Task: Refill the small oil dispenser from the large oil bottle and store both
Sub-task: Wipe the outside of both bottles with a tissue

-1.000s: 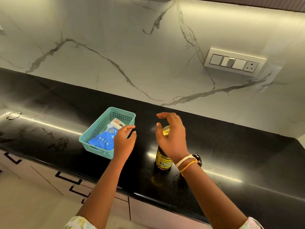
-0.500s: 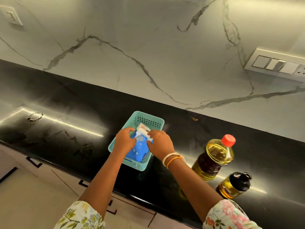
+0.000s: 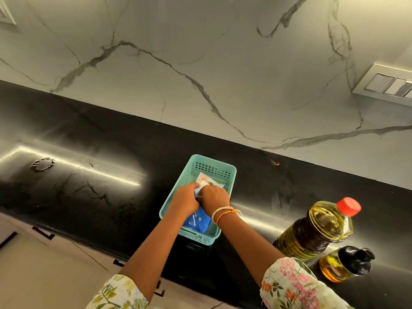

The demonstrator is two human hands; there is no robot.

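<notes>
The large oil bottle with a red cap stands on the black counter at the right. Just in front of it is the small oil dispenser, amber oil under a black cap. Both hands are away from the bottles, inside a teal basket. My left hand and my right hand are side by side, fingers closed on a blue and white packet lying in that basket.
The black counter runs left to right under a marble wall. A switch panel is on the wall at the right. Drawer fronts with dark handles sit below the counter edge.
One second ago my right hand was over the small dispenser. Both hands have since gone into the teal basket and closed together on the packet; the view has shifted left.
</notes>
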